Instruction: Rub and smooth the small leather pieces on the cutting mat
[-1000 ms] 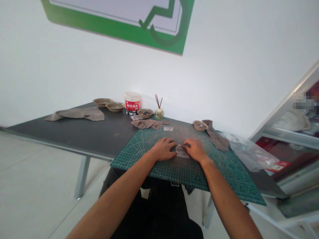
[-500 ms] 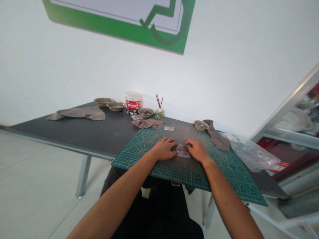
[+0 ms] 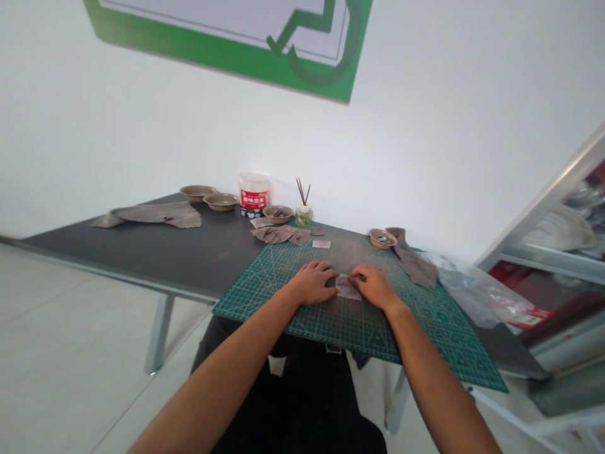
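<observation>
A small greyish-brown rectangular piece (image 3: pixel 348 288) lies flat on the green cutting mat (image 3: pixel 278 268). My left hand (image 3: pixel 312 283) rests on the mat with its fingers apart, fingertips and thumb at the piece's left edge. At the piece's upper right, my right hand (image 3: pixel 372 285) has its fingers pinched together; what lies between them is too small to make out. Farther back on the mat is another small pale piece (image 3: pixel 321 244). Crumpled brown strips of cloth (image 3: pixel 281 235) lie behind it to the left.
Bowls (image 3: pixel 220 202), a tub with a red label (image 3: pixel 254 194) and a reed bottle (image 3: pixel 304 215) line the back. Another bowl (image 3: pixel 382 238), brown cloth (image 3: pixel 416 268) and a plastic bag (image 3: pixel 477 293) are at the right. Grey cloth (image 3: pixel 155 215) lies left.
</observation>
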The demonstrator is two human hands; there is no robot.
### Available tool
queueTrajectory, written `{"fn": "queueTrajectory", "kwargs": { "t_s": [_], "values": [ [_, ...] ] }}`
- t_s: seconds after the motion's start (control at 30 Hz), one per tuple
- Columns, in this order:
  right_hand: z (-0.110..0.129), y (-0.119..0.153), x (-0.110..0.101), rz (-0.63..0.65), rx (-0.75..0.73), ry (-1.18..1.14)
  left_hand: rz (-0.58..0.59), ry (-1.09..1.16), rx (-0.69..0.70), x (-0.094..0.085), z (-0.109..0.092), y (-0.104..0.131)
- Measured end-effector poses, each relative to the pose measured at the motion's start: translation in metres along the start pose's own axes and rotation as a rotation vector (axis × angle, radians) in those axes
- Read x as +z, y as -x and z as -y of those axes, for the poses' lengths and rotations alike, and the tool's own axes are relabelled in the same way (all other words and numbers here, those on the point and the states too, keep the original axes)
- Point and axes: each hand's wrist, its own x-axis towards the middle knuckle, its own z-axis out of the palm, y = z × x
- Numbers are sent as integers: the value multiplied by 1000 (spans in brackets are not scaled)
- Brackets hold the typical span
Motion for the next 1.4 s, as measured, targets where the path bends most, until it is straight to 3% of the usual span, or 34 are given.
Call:
{"fn": "queueTrajectory", "kwargs": {
  "t_s": [0.2,0.33,0.47,0.67,0.9,1.1,1.3,1.4],
  "values": [
    [6,13,-7,173,-148,-168,-6,-6,9,0,0,0],
    [12,0,5,84,-83,-77,19,2,-15,-1,-1,-1],
    [-1,-1,-1,-2,7,10,11,6,-13,-1,-1,-1],
    [0,13,-5,146,-140,-181,-16,-5,16,0,0,0],
    [2,-2,2,24,-33,-33,12,-2,-19,-2,-3,0],
    [1,12,-5,154,-143,-190,10,-14,12,0,0,0],
    [-1,0,0,15,-21,-43,-2,-7,9,0,0,0],
    [-5,6,-8,58,-44,-86,-14,-4,10,0,-1,1]
  ]
}}
